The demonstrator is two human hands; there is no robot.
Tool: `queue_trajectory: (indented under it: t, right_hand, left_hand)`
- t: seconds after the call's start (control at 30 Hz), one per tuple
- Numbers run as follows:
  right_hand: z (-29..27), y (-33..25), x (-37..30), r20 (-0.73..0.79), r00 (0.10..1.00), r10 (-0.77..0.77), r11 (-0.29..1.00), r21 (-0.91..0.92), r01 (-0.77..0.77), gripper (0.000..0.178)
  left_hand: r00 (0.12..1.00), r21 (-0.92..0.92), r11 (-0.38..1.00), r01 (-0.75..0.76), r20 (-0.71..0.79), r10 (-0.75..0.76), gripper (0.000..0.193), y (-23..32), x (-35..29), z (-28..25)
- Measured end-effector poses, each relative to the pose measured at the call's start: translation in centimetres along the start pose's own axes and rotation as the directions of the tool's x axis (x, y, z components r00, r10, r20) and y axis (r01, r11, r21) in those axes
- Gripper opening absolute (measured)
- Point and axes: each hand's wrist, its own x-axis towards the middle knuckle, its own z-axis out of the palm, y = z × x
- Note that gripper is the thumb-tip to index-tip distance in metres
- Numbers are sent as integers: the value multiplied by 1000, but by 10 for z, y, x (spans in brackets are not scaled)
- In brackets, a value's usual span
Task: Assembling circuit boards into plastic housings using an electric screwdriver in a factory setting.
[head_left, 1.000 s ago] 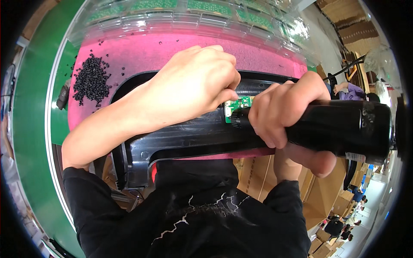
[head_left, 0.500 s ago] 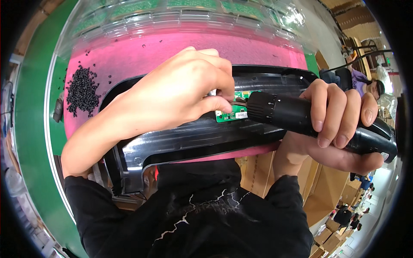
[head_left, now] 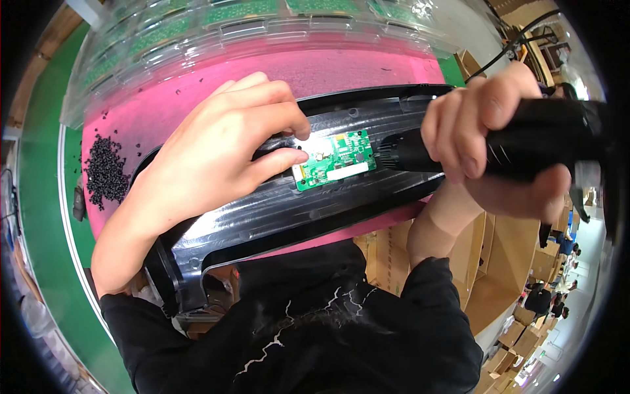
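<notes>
My right hand (head_left: 485,144) is wrapped round a black electric screwdriver (head_left: 525,134) with a ribbed nose. Its nose end is at the right edge of a green circuit board (head_left: 341,161); the bit's tip is hard to make out. The board lies inside a long black plastic housing (head_left: 262,220) and has a white strip and small dark screws at several corners. Over the board's left end is my left hand (head_left: 236,138), its thumb and forefinger apart with nothing visible between them. Its other fingers are curled and partly hidden.
A pile of small black screws (head_left: 108,172) lies on the pink mat (head_left: 223,69), left of the housing. Behind stand clear plastic trays (head_left: 256,29) of green boards. Cardboard boxes (head_left: 499,262) are at the right, and a black cable (head_left: 505,49) hangs at the upper right.
The screwdriver has drawn back right and tilted, uncovering most of the board. My left hand has moved left and its pinched thumb and forefinger have parted. The whole view has shifted slightly.
</notes>
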Motion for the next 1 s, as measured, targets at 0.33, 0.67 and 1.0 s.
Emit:
queue_trajectory:
  t: [0.33,0.67,1.0]
  right_hand:
    - [1,5,4,9,999,44,998,50,-44,62]
    - [1,18,5,84,989,121,988,84,-128,62]
    - [0,24,8,166,984,56,983,162,-83,68]
  left_hand:
    - [1000,-3,1000,12,15,-12,21,3,-1,0]
    - [999,12,999,-31,-24,31,18,2,-5,5]
    - [999,43,999,-31,-12,32,16,0,-7,5]
